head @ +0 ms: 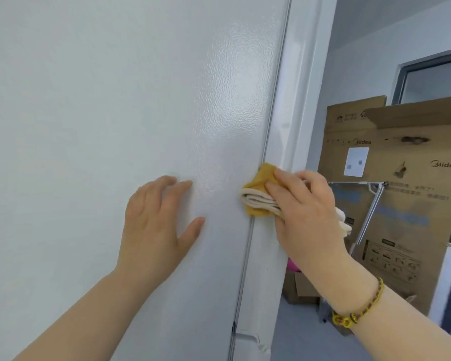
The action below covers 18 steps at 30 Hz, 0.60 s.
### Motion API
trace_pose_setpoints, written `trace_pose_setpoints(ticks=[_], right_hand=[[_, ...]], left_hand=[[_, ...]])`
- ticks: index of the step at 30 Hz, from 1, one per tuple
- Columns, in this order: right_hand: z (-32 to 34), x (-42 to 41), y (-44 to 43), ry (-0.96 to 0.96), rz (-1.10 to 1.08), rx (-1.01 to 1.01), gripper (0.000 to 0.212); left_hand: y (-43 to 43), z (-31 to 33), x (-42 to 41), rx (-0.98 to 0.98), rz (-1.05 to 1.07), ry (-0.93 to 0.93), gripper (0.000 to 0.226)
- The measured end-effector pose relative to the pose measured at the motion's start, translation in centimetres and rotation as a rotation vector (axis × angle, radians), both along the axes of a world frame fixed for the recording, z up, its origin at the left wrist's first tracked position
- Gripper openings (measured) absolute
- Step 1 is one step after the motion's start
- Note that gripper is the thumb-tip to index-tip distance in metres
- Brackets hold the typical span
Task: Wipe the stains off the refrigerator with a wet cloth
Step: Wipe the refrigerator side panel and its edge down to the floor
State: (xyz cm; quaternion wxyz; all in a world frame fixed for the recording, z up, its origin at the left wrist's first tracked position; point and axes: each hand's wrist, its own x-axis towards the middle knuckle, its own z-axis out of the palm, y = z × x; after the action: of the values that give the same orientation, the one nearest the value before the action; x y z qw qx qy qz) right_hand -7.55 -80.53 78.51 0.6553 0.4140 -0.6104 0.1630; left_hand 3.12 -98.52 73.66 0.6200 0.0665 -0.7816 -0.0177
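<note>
The left hand lies flat with fingers spread on the white, pebble-textured side panel of the refrigerator, holding nothing. Just right of it, the folded yellow-and-cream cloth sits against the panel's edge seam, where the right hand holds it bunched under its fingers and presses it there. On that wrist is a yellow beaded bracelet, and brown cardboard boxes stand behind.

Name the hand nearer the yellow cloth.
Right. The right hand holds the cloth against the refrigerator; the left hand rests flat on its panel, apart, left of the cloth.
</note>
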Motion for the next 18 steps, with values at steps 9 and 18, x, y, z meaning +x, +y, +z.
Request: trace_pose_setpoints(ticks=[9,18], right_hand=[[-7.7,-0.6,1.4,0.099,-0.016,0.239,0.032],[-9.2,-0.8,-0.3,0.051,-0.087,0.039,0.040]], left_hand=[[-1.4,-5.8,-0.5,-0.063,0.101,-0.140,0.061],[-1.2,-6.4,-0.7,-0.050,0.195,-0.213,0.069]])
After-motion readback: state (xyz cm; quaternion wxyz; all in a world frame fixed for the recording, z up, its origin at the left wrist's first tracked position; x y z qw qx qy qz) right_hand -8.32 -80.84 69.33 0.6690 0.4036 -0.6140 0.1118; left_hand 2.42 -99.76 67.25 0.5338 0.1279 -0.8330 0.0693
